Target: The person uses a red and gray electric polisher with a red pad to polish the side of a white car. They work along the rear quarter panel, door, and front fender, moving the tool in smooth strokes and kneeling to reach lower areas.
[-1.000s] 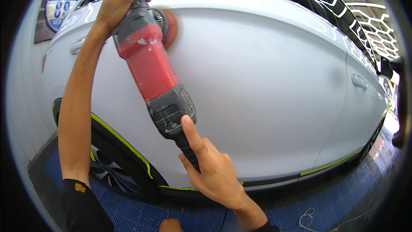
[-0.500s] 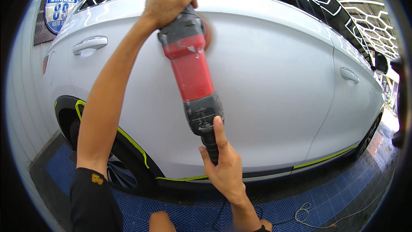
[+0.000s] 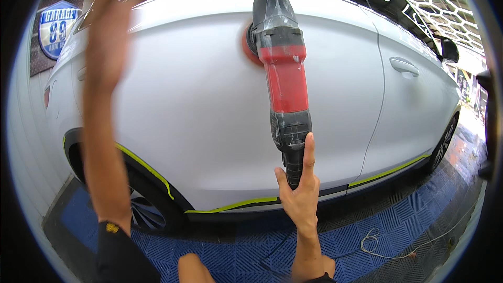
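Observation:
A red and black car polisher (image 3: 287, 84) stands nearly upright in front of the white car's rear door (image 3: 209, 105). Its orange-red round pad (image 3: 248, 47) faces the upper door panel; whether it touches the paint is hard to see. My right hand (image 3: 301, 194) is wrapped round the black handle at the tool's lower end, with the index finger stretched along the body. Off the tool, my left hand (image 3: 112, 15) is raised at the upper left before the car. Motion smears its fingers. White residue marks the polisher's black head.
Yellow-green tape (image 3: 251, 204) runs along the lower trim and wheel arch. A front door handle (image 3: 404, 66) and a side mirror (image 3: 449, 50) stick out at right. On the blue floor tiles (image 3: 346, 241) lies a looped cable (image 3: 371, 238). A bent knee (image 3: 193, 268) shows below.
My left hand has let go of the polisher's head and swung to the left. In the view, the polisher and my right hand now sit farther right, while the car appears shifted left.

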`<state>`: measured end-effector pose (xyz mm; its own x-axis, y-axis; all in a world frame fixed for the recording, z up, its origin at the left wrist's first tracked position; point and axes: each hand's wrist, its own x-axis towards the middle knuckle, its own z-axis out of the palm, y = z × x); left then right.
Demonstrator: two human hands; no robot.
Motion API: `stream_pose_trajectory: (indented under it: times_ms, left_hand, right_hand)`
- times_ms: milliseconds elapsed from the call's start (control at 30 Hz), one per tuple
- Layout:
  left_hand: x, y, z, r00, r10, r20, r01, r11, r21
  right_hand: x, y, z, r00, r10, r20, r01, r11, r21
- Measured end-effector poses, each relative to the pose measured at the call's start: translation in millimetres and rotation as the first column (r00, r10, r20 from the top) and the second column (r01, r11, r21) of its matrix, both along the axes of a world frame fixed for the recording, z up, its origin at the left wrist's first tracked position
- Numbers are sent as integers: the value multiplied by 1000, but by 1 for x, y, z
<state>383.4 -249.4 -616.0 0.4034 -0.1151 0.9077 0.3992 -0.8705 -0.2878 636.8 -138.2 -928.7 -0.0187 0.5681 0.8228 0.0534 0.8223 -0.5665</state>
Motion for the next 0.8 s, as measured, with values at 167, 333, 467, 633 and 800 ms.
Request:
stream_pose_trajectory:
  times_ms: [167, 333, 467, 633, 800]
  left_hand:
    - [-51, -161, -75, 923, 385, -13, -380, 905, -191]
    - [-69, -184, -137, 724, 685, -81, -599, 566, -567]
    - [-84, -197, -181, 674, 728, -128, -573, 405, -713]
    - [-91, -194, -217, 648, 746, -156, -518, 280, -808]
    - [-100, -160, -221, 664, 735, -141, -490, 285, -824]
  right_hand:
    - [5, -2, -5, 992, -115, -48, 115, 993, -10]
    - [5, -13, -1, 989, -83, -123, 54, 972, -227]
    - [6, -17, 2, 990, -92, -108, 63, 967, -245]
    - [0, -18, -5, 992, -20, -125, -6, 979, -205]
    - [-1, -14, -3, 983, -110, -145, 90, 986, -140]
